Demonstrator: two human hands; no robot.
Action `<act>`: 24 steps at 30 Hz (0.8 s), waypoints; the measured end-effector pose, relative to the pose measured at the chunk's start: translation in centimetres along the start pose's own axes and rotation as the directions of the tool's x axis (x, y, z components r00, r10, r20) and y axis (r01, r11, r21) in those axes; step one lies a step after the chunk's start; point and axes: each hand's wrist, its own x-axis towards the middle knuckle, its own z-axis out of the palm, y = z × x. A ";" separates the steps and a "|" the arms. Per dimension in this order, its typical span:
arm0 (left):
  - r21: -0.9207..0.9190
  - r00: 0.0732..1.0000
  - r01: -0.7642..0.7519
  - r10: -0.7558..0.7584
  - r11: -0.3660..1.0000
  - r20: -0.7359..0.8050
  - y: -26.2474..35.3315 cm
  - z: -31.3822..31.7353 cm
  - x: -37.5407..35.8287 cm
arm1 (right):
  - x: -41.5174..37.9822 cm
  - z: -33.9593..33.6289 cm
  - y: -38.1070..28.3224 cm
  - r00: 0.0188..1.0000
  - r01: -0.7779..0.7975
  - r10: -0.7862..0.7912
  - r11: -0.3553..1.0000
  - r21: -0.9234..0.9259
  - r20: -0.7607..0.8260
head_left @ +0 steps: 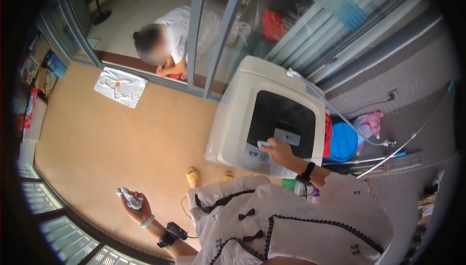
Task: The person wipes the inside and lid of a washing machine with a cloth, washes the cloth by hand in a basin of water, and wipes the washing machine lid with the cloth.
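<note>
My left hand is closed around a crumpled white cloth, held out over the floor at the lower left. A bracelet and a black strap device sit on that wrist. Over the front of a white top-loading washing machine, my right hand grips a small smooth white object, mostly covered by the fingers. That hand overlaps the machine's dark lid and its control panel in this view. Another black strap device is on the right wrist.
A person crouches at the sliding door's sill. Near them a white mat lies on the tan floor. Right of the washer stand a blue basin, a hose and poles. Boxes line the left wall.
</note>
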 end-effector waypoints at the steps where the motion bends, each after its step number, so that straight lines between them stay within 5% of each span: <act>1: 0.015 0.999 0.006 -0.007 1.000 0.046 0.0 0.4 -0.1 | 0.6 -0.4 0.2 1.000 -0.010 0.010 1.000 -0.017 -0.017; 5: 0.111 0.996 0.090 -0.090 0.990 -0.010 -0.5 2.4 -0.7 | 5.3 -1.7 3.8 0.948 -0.220 0.195 0.972 -0.078 -0.252; 8: 0.213 0.980 0.172 -0.189 0.962 0.065 -0.8 3.5 -0.9 | 4.9 -1.4 3.3 0.927 -0.284 0.243 0.952 -0.111 -0.287; 11: 0.228 0.966 0.201 -0.232 0.953 0.115 -1.6 5.0 -0.8 | -0.3 -0.3 -2.0 0.988 -0.072 0.061 0.995 -0.073 -0.145; 14: 0.283 0.962 0.208 -0.248 0.936 0.114 -2.7 6.6 -0.5 | -1.9 0.1 -2.3 0.971 -0.009 0.007 1.000 -0.006 -0.241; 19: 0.338 0.954 0.223 -0.276 0.914 0.117 -3.2 8.4 -1.7 | 1.3 -1.6 1.8 0.889 -0.338 0.330 0.941 0.031 -0.317; 22: 0.312 0.947 0.238 -0.291 0.920 0.137 -3.0 8.1 -1.6 | 0.6 -2.1 0.4 0.967 -0.114 0.079 0.984 -0.134 -0.242; 24: 0.296 0.956 0.240 -0.278 0.925 0.095 -3.1 7.2 -1.6 | 0.5 -1.4 1.1 0.966 -0.080 0.046 0.989 -0.125 -0.254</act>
